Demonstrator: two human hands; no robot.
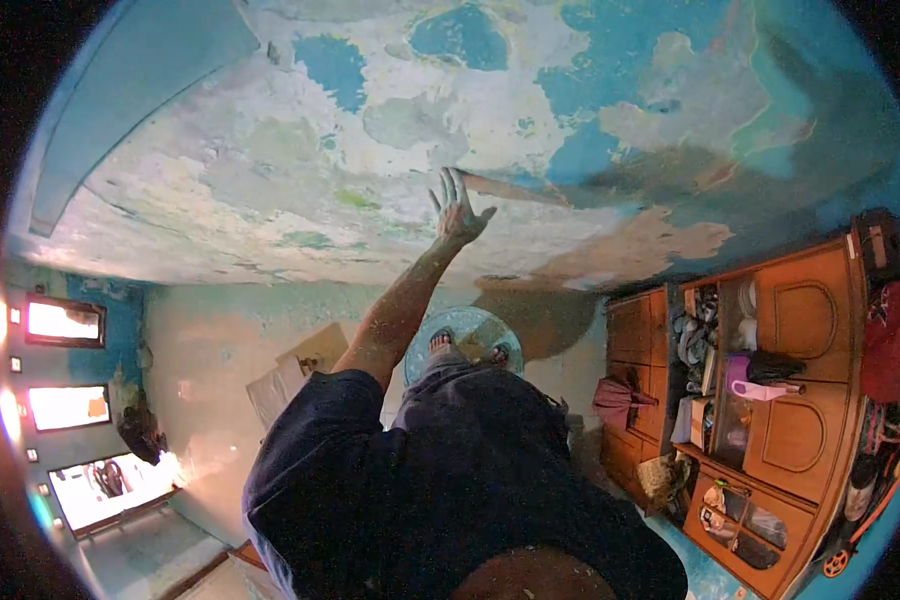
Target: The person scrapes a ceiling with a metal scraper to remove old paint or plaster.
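Observation:
My left hand (457, 218) is stretched up against a wall (300, 200) of peeling blue paint and pale, patchy plaster. Its fingers are spread, the thumb out to the right, and nothing shows in its grip. The palm seems to lie on the surface, though the contact itself is hidden. Just right of the fingertips a narrow brown wedge (520, 192) runs along the wall; whether it is shadow, bare plaster or an object, I cannot tell. My right hand does not show.
My feet are over a round, light-blue surface (485, 325). A flat brown cardboard-like piece (312, 350) lies on the pale floor to the left. A wooden cabinet (795, 315) crowded with household items stands at right, with a folded reddish umbrella (622, 397) beside it. Bright windows (68, 408) line the left.

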